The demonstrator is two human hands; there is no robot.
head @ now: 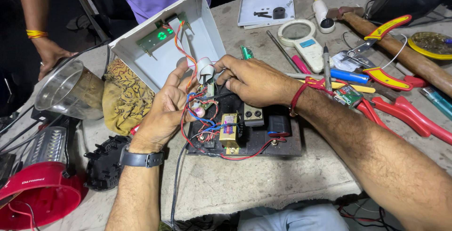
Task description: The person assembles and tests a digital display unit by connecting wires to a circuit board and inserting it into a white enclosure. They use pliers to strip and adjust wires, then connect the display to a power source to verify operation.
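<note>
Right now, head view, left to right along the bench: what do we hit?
Red lamp → steel bowl → patterned cloth → left hand → yellow transformer → right hand → magnifying glass → red pliers.

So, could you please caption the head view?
Both hands, left and right, work at a small circuit board beside an open white case.

A white magnifying glass (301, 35) is seen lying on a grey concrete workbench (263, 174). Just right of the magnifying glass, a blue pen (349, 76) and red-and-yellow snips (383, 54) are laid; farther right, a wooden hammer handle (409, 58) and red pliers (409, 115) are spread. A shallow white tray (266, 7) is set just behind it. Far left of the magnifying glass, a patterned cloth (125, 97), a steel funnel-shaped reflector (70, 90) and a red lamp (40, 184) are gathered.
</note>
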